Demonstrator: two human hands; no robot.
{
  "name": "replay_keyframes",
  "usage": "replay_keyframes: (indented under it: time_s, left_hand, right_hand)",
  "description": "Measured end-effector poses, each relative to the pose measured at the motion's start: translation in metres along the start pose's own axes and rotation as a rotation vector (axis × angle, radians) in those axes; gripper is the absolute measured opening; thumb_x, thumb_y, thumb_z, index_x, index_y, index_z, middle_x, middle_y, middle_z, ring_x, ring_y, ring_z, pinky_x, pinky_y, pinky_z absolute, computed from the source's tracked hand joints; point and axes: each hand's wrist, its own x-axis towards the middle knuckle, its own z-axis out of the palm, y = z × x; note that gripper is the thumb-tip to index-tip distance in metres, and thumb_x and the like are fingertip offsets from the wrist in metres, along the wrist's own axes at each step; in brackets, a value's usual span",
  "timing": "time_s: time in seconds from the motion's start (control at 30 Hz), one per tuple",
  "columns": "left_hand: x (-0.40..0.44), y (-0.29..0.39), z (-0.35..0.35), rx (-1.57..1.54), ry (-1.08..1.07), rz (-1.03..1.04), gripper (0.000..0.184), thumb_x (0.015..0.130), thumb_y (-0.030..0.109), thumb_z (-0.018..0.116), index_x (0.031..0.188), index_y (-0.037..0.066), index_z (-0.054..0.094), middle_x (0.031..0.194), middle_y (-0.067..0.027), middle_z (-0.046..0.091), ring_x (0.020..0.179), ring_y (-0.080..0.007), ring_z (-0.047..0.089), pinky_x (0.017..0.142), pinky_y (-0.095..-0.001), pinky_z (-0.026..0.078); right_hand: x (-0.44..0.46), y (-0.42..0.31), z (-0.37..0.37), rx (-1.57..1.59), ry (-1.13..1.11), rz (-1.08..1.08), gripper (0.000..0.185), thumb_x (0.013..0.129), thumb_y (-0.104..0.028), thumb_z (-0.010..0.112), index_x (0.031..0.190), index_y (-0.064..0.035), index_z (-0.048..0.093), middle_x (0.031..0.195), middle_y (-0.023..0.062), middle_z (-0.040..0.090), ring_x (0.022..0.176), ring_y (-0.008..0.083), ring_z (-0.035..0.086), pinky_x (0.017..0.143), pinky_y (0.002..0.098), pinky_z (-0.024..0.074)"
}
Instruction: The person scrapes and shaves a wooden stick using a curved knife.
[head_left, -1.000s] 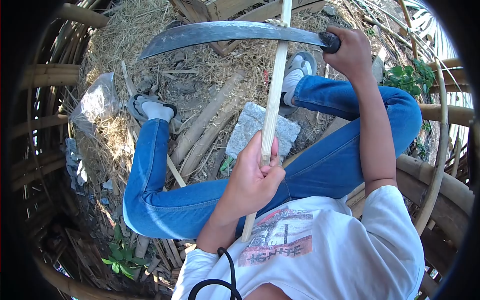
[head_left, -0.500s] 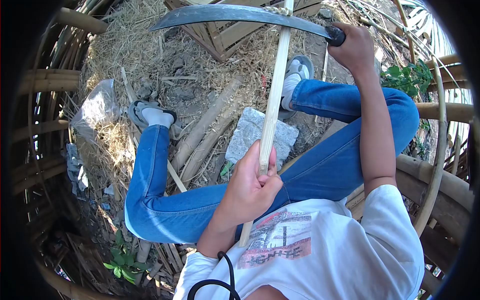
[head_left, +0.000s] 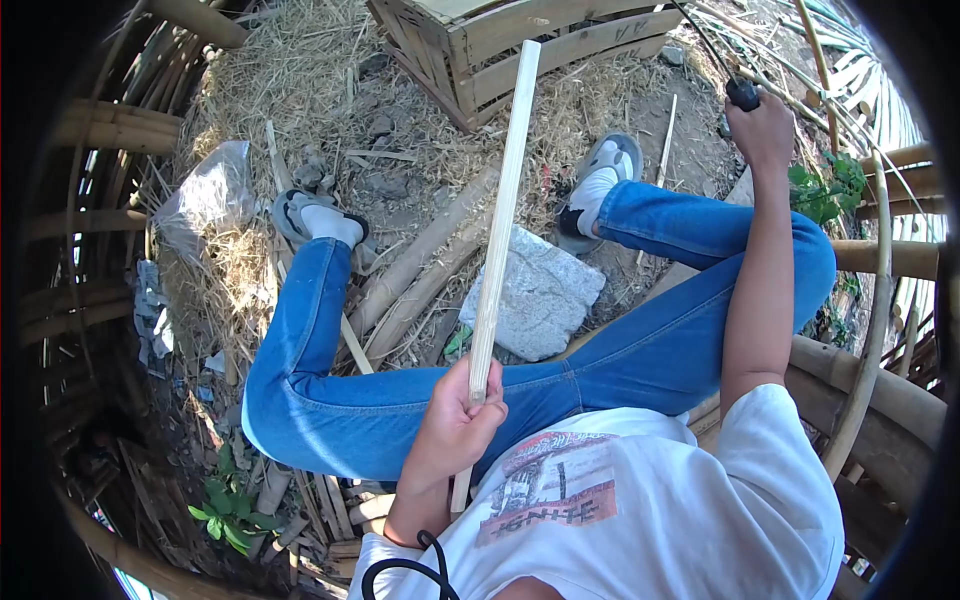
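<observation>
My left hand (head_left: 458,415) is closed round the lower part of a pale wooden stick (head_left: 505,210), whose far end points up and away from me. At the upper right, my right hand (head_left: 763,132) grips the black handle of a large curved knife (head_left: 742,94). Its blade is seen nearly edge-on as a thin dark line running to the top edge, apart from the stick. Beyond my left hand, a flat grey stone block (head_left: 540,295) lies on the ground between my legs, partly behind the stick.
A wooden slatted crate (head_left: 560,40) stands at the top. Bamboo pieces (head_left: 425,255) lie left of the stone, on ground strewn with straw. A clear plastic bag (head_left: 215,190) is at the left. Bamboo rails (head_left: 890,260) run along the right, near green leaves (head_left: 825,190).
The blade has left the stick; my right hand has moved right and slightly down, turning the knife edge-on. My left hand has moved down and left with the stick, whose far end now shows.
</observation>
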Motion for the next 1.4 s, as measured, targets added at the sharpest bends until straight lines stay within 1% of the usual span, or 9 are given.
replay_keyframes:
  time_s: [0.23,0.37,0.5,0.63,0.83,1.03,1.13,1.23,1.4]
  left_hand:
    - [0.007,-0.007,-0.002,0.020,0.028,-0.047,0.023,0.082,-0.009,0.049,0.098,0.006,0.043,0.067,0.0051,0.039,0.047,0.0001,0.031,0.037,-0.0197,0.023]
    - [0.013,-0.008,-0.003,-0.023,0.024,-0.109,0.024,0.082,-0.010,0.049,0.099,0.006,0.042,0.066,0.0048,0.039,0.047,-0.0004,0.030,0.038,-0.0199,0.021]
    - [0.023,0.000,0.003,-0.026,0.029,-0.153,0.024,0.082,-0.010,0.049,0.099,0.006,0.042,0.066,0.0045,0.039,0.047,-0.0008,0.030,0.038,-0.0201,0.021]
    - [0.035,0.008,0.010,0.014,0.017,-0.144,0.025,0.082,-0.010,0.049,0.100,0.006,0.042,0.066,0.0043,0.039,0.047,-0.0008,0.030,0.038,-0.0201,0.021]
    - [0.055,0.022,0.022,0.016,0.007,-0.151,0.023,0.085,-0.009,0.049,0.102,0.006,0.043,0.066,0.0044,0.039,0.048,-0.0008,0.030,0.039,-0.0203,0.020]
    - [0.076,0.035,0.026,0.089,-0.012,-0.107,0.016,0.094,0.002,0.055,0.106,0.008,0.046,0.069,0.0066,0.040,0.049,-0.0001,0.030,0.041,-0.0205,0.021]
    - [0.087,0.040,0.031,0.166,0.010,-0.058,0.015,0.095,0.006,0.058,0.107,0.007,0.047,0.069,0.0068,0.041,0.050,-0.0005,0.031,0.042,-0.0206,0.023]
    - [0.097,0.040,0.039,0.344,0.108,0.043,0.014,0.094,0.007,0.061,0.103,0.004,0.050,0.069,0.0051,0.044,0.056,-0.0014,0.038,0.049,-0.0218,0.031]
    - [0.103,0.030,0.037,0.335,0.138,0.089,0.015,0.094,0.008,0.061,0.103,0.003,0.050,0.070,0.0043,0.045,0.059,-0.0017,0.038,0.051,-0.0214,0.031]
  right_hand:
    - [-0.021,-0.031,-0.003,0.362,-0.160,-0.090,0.029,0.074,-0.030,0.071,0.089,-0.0045,0.074,0.075,0.0186,0.069,0.073,0.0343,0.068,0.069,0.0417,0.0516]
    - [-0.035,-0.036,-0.014,0.394,-0.298,-0.123,0.031,0.073,-0.028,0.075,0.091,-0.0035,0.074,0.078,0.0185,0.069,0.073,0.0325,0.068,0.069,0.0398,0.0515]
    - [-0.044,-0.039,-0.004,0.424,-0.248,-0.268,0.029,0.073,-0.025,0.075,0.091,-0.0028,0.074,0.081,0.0199,0.069,0.073,0.0327,0.068,0.069,0.0398,0.0517]
    - [-0.062,-0.059,-0.009,0.522,-0.309,-0.278,0.026,0.072,-0.021,0.073,0.090,-0.0036,0.074,0.074,0.0196,0.069,0.070,0.0332,0.068,0.067,0.0392,0.0525]
    - [-0.087,-0.084,-0.003,0.634,-0.521,-0.333,0.020,0.070,-0.017,0.072,0.086,-0.0060,0.075,0.072,0.0186,0.068,0.069,0.0360,0.067,0.064,0.0424,0.0528]
    - [-0.109,-0.096,-0.007,0.676,-0.596,-0.421,0.025,0.064,-0.012,0.067,0.086,-0.0056,0.075,0.070,0.0195,0.066,0.068,0.0367,0.067,0.064,0.0435,0.0534]
    - [-0.115,-0.103,-0.013,0.661,-0.707,-0.430,0.021,0.062,-0.011,0.066,0.081,-0.0049,0.073,0.068,0.0189,0.065,0.068,0.0374,0.066,0.064,0.0447,0.0533]
    - [-0.125,-0.103,-0.007,0.768,-0.654,-0.484,0.016,0.065,-0.011,0.071,0.077,-0.0009,0.067,0.061,0.0180,0.059,0.056,0.0344,0.059,0.054,0.0402,0.0449]
    - [-0.135,-0.107,-0.002,0.743,-0.684,-0.523,0.013,0.064,-0.011,0.069,0.073,-0.0031,0.066,0.059,0.0169,0.058,0.057,0.0363,0.059,0.054,0.0413,0.0456]
